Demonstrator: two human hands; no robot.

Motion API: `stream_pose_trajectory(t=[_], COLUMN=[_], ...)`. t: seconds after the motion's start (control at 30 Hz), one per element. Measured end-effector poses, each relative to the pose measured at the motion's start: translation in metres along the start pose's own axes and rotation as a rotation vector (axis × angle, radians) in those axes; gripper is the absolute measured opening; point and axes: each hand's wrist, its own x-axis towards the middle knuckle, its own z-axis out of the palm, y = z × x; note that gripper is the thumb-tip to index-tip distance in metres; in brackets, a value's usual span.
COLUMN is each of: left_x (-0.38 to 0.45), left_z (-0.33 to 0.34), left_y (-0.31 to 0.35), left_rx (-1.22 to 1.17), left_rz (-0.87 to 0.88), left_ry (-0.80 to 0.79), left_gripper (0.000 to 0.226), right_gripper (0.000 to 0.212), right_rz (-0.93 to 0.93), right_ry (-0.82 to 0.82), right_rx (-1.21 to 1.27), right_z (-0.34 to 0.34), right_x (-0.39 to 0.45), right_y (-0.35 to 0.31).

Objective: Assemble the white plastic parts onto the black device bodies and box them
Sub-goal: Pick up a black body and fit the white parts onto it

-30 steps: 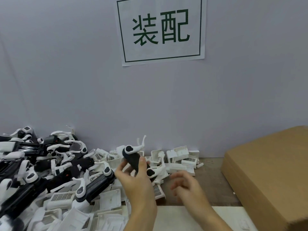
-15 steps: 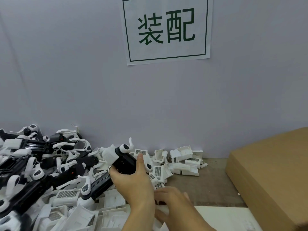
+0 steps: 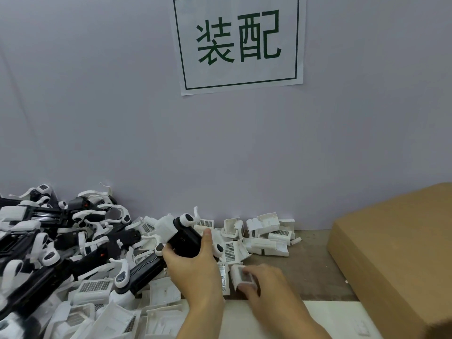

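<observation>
Far left: heap of black device bodies (image 3: 49,243) with white curved arms attached, piled against the grey wall (image 3: 122,130) and lying over one another at mixed angles. Below and in front of heap: loose white plastic parts (image 3: 94,288), several showing grilled faces, spread across the lower left of the surface (image 3: 308,267).

Centre left: left hand (image 3: 193,263) raised above the pile, fingers (image 3: 168,253) and thumb clenched round one black device body (image 3: 184,242). Body tilted, upper end pointing up and left; white block-shaped part (image 3: 166,226) seated at that end, white rounded arm with dark cap (image 3: 187,218) just beside it.

Centre: right hand (image 3: 264,285) lowered to the surface, fingers curled over a single white plastic part (image 3: 241,276) and grasping it; part blurred, exact shape not discernible. Located just right of the left wrist, close to the held body but apart from it.

Behind both hands: second scatter of white plastic parts (image 3: 266,233) along the foot of the wall. Above, on the wall: paper sign (image 3: 238,42) with green characters inside a green frame.

Bottom centre: pale sheet (image 3: 342,319) at the near edge of the surface, under the right forearm.

Far right: closed brown cardboard box (image 3: 396,253), well apart from both hands.
</observation>
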Motion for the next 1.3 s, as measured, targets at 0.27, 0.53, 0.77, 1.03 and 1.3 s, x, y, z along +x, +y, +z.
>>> stream_pose_trajectory(t=[0.27,0.53,0.77,1.03,1.3], left_x=[-0.015,-0.028,-0.028,-0.034,-0.034], left_z=[0.005,0.009,0.007,0.005,0.005], left_y=[0.001,-0.005,-0.01,-0.01,-0.013], left_rx=[0.216,0.272,0.256,0.196,0.231], left_rz=[-0.147,-0.5,-0.431,-0.296,-0.245], left_ry=[-0.297,-0.556,-0.428,-0.515,-0.549], left_gripper=[0.036,0.025,0.04,0.026,0.034], right_gripper=[0.038,0.018,0.036,0.015,0.045], right_rz=[0.298,0.222,-0.008,0.06,0.281], right_ry=[0.303,0.574,0.371,0.362,0.505], right_rx=[0.556,1.185,0.878,0.844,0.931], right_z=[-0.023,-0.036,-0.032,-0.023,-0.029], right_x=[0.007,0.009,-0.002,0.001,0.004], right_y=[0.028,0.022,0.01,0.004,0.012])
